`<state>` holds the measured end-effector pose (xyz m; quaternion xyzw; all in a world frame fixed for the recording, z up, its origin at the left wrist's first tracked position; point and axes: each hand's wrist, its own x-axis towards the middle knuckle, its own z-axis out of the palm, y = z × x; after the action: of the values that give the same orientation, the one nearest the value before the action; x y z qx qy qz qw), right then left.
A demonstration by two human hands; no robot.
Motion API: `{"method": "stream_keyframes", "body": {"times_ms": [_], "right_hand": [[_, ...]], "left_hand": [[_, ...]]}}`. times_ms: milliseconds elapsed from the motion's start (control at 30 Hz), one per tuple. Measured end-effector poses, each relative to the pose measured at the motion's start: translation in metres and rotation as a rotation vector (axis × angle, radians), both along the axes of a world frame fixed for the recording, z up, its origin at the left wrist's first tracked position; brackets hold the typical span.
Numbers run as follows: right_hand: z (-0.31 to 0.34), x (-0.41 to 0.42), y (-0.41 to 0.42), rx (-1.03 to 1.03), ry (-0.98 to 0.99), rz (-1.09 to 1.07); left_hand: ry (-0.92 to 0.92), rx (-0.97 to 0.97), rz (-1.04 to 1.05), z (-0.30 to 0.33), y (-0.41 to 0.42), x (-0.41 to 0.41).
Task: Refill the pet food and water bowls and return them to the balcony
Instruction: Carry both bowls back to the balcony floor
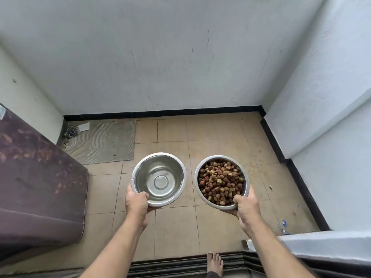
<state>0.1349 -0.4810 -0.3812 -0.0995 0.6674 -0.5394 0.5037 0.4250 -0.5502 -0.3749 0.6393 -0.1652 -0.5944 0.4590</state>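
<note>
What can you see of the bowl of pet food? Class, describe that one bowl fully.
The food bowl is round, of shiny silver metal with a rolled rim. It is filled with brown and tan kibble heaped almost to the rim. It is held roughly level above the tiled floor, to the right of the other metal bowl and apart from it. The right hand grips its near edge, thumb over the rim, fingers underneath.

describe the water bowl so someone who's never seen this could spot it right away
Above the tan tiled floor, two steel bowls are held side by side. The water bowl is in the left hand. It shows bare shiny metal inside, unlike the kibble-filled food bowl.
</note>
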Motion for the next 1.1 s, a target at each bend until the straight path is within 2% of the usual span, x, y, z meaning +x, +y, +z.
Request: {"method": "stream_keyframes", "body": {"times_ms": [467, 1100], "right_hand": [[-0.154, -0.02, -0.049, 0.13, -0.005, 0.031], [-0.374, -0.03, -0.088, 0.203, -0.02, -0.027]], "left_hand": [[-0.044, 0.092, 0.071, -0.135, -0.043, -0.011], [-0.074, 0.154, 0.033, -0.37, -0.078, -0.029]]}}
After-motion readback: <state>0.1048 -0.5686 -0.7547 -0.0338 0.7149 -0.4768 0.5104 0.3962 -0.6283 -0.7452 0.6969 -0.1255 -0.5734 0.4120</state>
